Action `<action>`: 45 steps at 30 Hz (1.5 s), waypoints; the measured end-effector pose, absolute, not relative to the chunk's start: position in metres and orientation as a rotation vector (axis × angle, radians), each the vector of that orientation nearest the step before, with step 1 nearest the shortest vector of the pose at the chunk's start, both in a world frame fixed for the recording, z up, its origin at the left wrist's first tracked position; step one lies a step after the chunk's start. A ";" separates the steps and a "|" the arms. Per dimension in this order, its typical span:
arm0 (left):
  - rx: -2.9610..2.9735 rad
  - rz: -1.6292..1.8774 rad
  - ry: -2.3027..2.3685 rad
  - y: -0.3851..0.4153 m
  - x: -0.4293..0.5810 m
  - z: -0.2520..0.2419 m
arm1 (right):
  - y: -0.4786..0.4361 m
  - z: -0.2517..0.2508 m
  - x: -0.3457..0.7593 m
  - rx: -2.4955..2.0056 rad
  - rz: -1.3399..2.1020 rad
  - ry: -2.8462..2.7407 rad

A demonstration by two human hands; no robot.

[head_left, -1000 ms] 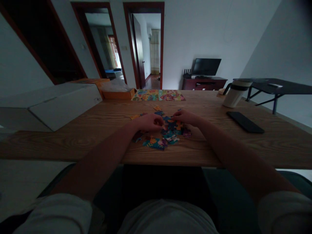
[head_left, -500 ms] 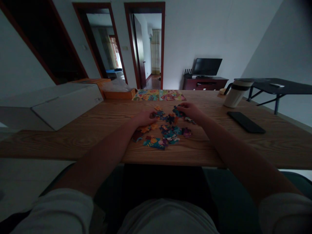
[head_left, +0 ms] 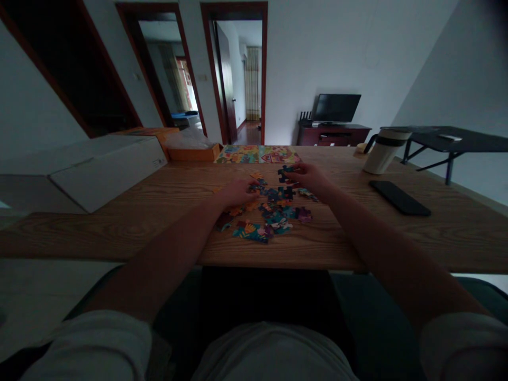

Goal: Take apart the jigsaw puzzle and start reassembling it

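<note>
My right hand (head_left: 311,178) pinches a dark puzzle piece (head_left: 282,173). That hand just moved toward the far edge of the table (head_left: 333,164), so the piece is off the heap (head_left: 274,212). My left hand (head_left: 237,191) curls at the heap's side; from here I can't tell if it holds any.

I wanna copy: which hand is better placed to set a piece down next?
Probably the right hand: it seems to hold a dark puzzle piece. The left hand is by other pieces, grip unclear.
</note>
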State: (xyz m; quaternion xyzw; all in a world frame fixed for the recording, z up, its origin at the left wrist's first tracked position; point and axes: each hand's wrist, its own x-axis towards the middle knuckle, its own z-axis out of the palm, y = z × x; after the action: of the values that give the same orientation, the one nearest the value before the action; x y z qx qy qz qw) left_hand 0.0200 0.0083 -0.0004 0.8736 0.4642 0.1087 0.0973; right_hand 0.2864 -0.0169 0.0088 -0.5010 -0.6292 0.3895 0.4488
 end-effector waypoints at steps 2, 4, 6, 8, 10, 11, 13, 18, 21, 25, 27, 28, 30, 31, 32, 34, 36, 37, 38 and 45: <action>2.608 0.319 1.330 0.003 0.023 0.002 | -0.014 0.008 0.291 -1.288 0.884 -1.654; 2.630 0.330 1.237 -0.005 0.027 0.005 | -0.012 0.009 0.300 -1.371 0.741 -1.809; 2.663 0.357 1.076 -0.015 0.034 0.007 | -0.012 0.013 0.312 -1.458 0.548 -1.955; 2.708 0.342 0.895 -0.028 0.042 0.008 | -0.017 0.020 0.323 -1.550 0.383 -2.046; 2.749 0.255 0.766 -0.041 0.052 0.008 | -0.026 0.027 0.328 -1.660 0.394 -2.140; 2.766 0.196 0.731 -0.046 0.057 0.007 | -0.031 0.029 0.328 -1.702 0.487 -2.202; 2.792 0.101 0.696 -0.053 0.064 0.005 | -0.042 0.032 0.321 -1.700 0.681 -2.342; 2.808 0.074 0.716 -0.047 0.064 0.002 | -0.056 0.027 0.299 -1.693 0.702 -2.470; 2.795 0.036 0.757 -0.041 0.059 0.003 | -0.053 0.025 0.301 -1.777 0.664 -2.485; 2.772 -0.010 0.847 -0.037 0.052 0.006 | -0.044 0.023 0.313 -1.847 0.532 -2.562; 2.765 -0.043 0.912 -0.034 0.048 0.009 | -0.041 0.022 0.317 -1.863 0.458 -2.604; 2.761 -0.057 0.934 -0.032 0.045 0.010 | -0.040 0.021 0.318 -1.858 0.469 -2.615; 2.751 -0.070 0.963 -0.027 0.039 0.011 | -0.039 0.020 0.316 -1.816 0.564 -2.611; 2.743 -0.075 0.969 -0.024 0.036 0.012 | -0.039 0.020 0.315 -1.789 0.614 -2.599; 2.736 -0.078 0.972 -0.021 0.033 0.012 | -0.039 0.019 0.313 -1.767 0.646 -2.584; 2.727 -0.087 0.992 -0.016 0.028 0.013 | -0.040 0.019 0.309 -1.763 0.640 -2.565; 2.720 -0.089 1.031 -0.014 0.024 0.013 | -0.040 0.018 0.306 -1.766 0.620 -2.536; 2.716 -0.084 1.054 -0.013 0.022 0.013 | -0.040 0.018 0.305 -1.764 0.626 -2.512; 2.713 -0.076 1.073 -0.013 0.021 0.013 | -0.039 0.017 0.305 -1.756 0.640 -2.482; 2.706 -0.017 1.030 -0.013 0.022 0.013 | -0.040 0.018 0.303 -1.775 0.663 -2.519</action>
State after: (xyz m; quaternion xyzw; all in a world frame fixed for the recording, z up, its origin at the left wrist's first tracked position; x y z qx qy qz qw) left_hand 0.0222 -0.0129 0.0126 0.9275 0.3532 -0.0058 0.1227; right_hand 0.3025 -0.0397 0.0184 -0.5632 -0.7991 0.2103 -0.0051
